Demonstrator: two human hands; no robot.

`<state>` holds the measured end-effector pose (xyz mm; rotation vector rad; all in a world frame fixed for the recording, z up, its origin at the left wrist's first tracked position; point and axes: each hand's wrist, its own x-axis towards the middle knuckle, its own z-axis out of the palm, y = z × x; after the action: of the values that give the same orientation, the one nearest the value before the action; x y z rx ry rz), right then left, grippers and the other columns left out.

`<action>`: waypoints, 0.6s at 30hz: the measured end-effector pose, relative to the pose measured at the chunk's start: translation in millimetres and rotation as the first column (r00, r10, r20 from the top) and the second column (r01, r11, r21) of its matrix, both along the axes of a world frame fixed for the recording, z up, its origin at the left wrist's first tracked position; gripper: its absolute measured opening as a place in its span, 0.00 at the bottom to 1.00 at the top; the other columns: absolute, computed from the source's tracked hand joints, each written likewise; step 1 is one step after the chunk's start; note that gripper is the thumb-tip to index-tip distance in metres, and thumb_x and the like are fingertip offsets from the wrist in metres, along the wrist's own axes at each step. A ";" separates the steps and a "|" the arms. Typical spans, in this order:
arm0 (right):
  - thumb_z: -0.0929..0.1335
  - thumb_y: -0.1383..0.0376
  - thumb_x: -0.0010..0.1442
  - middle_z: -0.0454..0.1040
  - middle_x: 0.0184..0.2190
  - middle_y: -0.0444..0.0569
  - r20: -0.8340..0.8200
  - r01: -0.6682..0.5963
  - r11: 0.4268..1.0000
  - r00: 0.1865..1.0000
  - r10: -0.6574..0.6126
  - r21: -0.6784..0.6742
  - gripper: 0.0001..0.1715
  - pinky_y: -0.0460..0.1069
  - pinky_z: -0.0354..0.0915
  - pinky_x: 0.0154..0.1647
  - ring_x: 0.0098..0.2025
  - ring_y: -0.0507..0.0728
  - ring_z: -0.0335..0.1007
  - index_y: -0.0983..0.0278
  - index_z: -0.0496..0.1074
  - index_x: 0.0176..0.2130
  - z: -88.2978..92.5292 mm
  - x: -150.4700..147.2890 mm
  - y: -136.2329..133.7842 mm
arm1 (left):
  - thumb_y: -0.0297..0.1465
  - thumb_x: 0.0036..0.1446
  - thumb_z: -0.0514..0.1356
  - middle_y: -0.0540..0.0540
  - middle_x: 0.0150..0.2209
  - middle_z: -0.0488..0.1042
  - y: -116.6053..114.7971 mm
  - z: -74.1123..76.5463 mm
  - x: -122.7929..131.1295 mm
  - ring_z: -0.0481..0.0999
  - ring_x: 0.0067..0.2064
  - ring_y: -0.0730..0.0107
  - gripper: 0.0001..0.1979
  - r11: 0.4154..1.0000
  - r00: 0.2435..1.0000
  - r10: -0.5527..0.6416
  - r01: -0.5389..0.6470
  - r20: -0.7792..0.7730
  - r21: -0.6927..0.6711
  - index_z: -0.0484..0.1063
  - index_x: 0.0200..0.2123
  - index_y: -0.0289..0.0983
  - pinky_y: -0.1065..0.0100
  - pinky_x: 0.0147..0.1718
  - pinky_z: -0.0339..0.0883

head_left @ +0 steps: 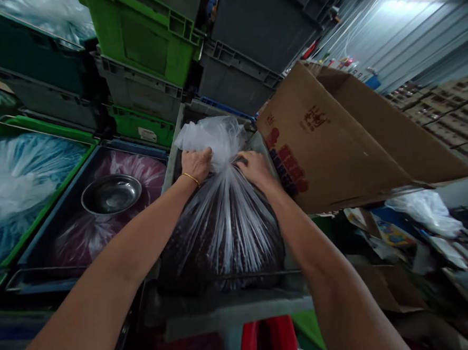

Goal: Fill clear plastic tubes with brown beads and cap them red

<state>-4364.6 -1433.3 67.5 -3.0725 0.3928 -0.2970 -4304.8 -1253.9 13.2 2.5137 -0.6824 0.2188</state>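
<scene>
Clear plastic forms the bag (231, 227), which sits in the grey crate (225, 313) before you. Your left hand (196, 165) has its fingers closed on the loose top; your right hand (254, 168) has its fingers curled in on the neck, their tips partly hidden. Caution: if either grip slackens, the pleats could open and the dark contents could spill. Uneven pull may tear the film, and the bangle (191, 179) on your left wrist could snag it. The carton (331, 138) stands tilted beside your right forearm; a bump could tip it onto the bag. Orientation: the neck points away from you, toward the crate's far end. The long axis runs front to back, with pleats fanning toward you.
</scene>
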 end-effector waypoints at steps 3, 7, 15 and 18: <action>0.67 0.64 0.56 0.74 0.45 0.55 -0.080 0.008 0.999 0.997 -0.011 -0.034 0.09 0.57 0.55 0.53 0.52 0.64 0.62 0.62 0.75 0.37 -18.4 15.0 16.7 | 0.36 0.65 0.41 0.41 0.37 0.76 1.0 2.3 -0.8 0.73 0.45 0.56 0.19 0.999 0.999 0.035 -0.035 0.022 -0.008 0.69 0.44 0.40 0.61 0.40 0.55; 0.68 0.60 0.57 0.76 0.38 0.54 -0.142 0.082 0.997 0.986 -0.082 -0.004 0.08 0.57 0.54 0.52 0.48 0.63 0.66 0.62 0.74 0.34 -21.1 14.6 14.6 | 0.37 0.65 0.41 0.41 0.37 0.77 1.3 3.3 -0.6 0.74 0.44 0.56 0.19 0.999 0.999 0.037 -0.037 0.029 -0.004 0.70 0.44 0.39 0.60 0.41 0.55; 0.63 0.70 0.54 0.70 0.23 0.48 -0.070 0.219 0.934 0.976 -0.208 0.281 0.12 0.48 0.59 0.36 0.34 0.56 0.69 0.64 0.66 0.20 -24.6 30.4 18.6 | 0.36 0.63 0.42 0.38 0.45 0.74 2.1 2.4 -2.5 0.70 0.49 0.53 0.19 0.999 0.999 0.019 -0.017 0.049 -0.049 0.68 0.48 0.37 0.56 0.46 0.54; 0.61 0.70 0.55 0.60 0.16 0.42 -0.074 0.237 0.859 0.971 -0.229 0.453 0.14 0.45 0.57 0.26 0.21 0.50 0.59 0.64 0.61 0.19 -22.1 31.1 22.1 | 0.43 0.56 0.54 0.37 0.60 0.61 0.3 -2.5 -4.8 0.63 0.56 0.48 0.28 0.991 0.983 -0.124 0.129 0.138 -0.024 0.59 0.58 0.40 0.53 0.51 0.52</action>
<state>-4333.5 -1411.3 45.4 -2.5632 0.7240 -0.1520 -4309.6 -1253.7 10.7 2.4299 -0.8825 0.3551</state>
